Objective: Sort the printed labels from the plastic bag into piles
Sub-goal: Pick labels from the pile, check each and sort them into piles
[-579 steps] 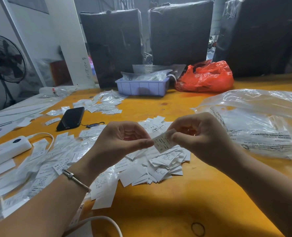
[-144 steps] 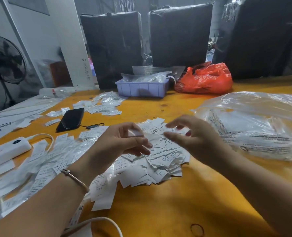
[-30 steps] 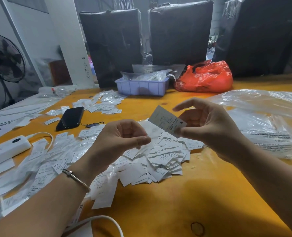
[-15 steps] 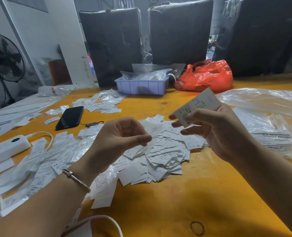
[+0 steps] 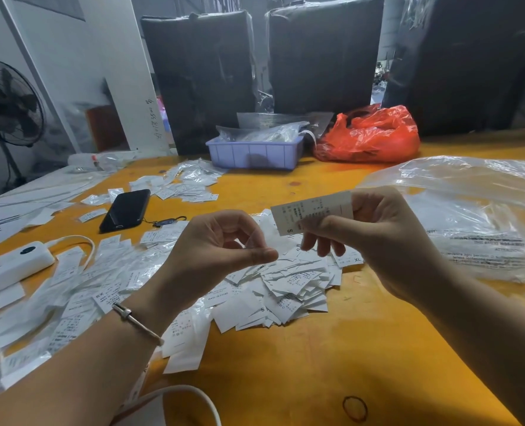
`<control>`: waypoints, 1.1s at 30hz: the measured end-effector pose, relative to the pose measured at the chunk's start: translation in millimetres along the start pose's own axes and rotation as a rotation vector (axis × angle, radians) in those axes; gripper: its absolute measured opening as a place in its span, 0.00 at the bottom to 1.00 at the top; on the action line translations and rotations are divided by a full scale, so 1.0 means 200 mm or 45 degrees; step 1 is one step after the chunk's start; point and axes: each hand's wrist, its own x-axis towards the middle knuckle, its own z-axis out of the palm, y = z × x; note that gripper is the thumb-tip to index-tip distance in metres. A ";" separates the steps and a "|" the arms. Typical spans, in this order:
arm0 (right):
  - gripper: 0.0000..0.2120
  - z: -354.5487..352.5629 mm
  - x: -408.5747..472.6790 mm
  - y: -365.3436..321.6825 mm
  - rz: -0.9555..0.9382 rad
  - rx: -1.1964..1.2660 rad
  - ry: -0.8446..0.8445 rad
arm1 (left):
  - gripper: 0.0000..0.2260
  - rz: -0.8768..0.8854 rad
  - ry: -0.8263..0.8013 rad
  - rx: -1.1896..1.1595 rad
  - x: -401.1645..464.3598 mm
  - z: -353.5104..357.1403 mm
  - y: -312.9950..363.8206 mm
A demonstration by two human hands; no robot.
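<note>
Currently: right hand (image 5: pixel 374 238) grip pinches one label (image 5: pixel 311 215), marked S, above the pile (image 5: pixel 288 287). Left hand (image 5: pixel 221 244) grip pinches a clear sleeve (image 5: pixel 256 238). Bag (image 5: pixel 470 216) lies right on bench (image 5: pixel 316 348). Risk: loose pinch drops label into unsorted pile.

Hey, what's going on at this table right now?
A person is sorting printed labels. The right hand holds one label, marked S, up above the pile of loose labels on the yellow table. The left hand pinches what looks like a thin clear sleeve. A big clear plastic bag lies to the right.
</note>
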 end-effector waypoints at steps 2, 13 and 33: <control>0.09 0.00 0.00 0.00 -0.006 0.008 0.018 | 0.11 -0.003 0.011 0.006 0.00 0.00 0.00; 0.06 -0.02 0.00 0.00 -0.019 -0.049 0.114 | 0.12 -0.028 0.022 -0.014 0.01 -0.01 -0.03; 0.07 0.00 0.00 0.01 -0.109 -0.335 0.101 | 0.12 -0.028 -0.027 -0.021 0.00 0.00 -0.03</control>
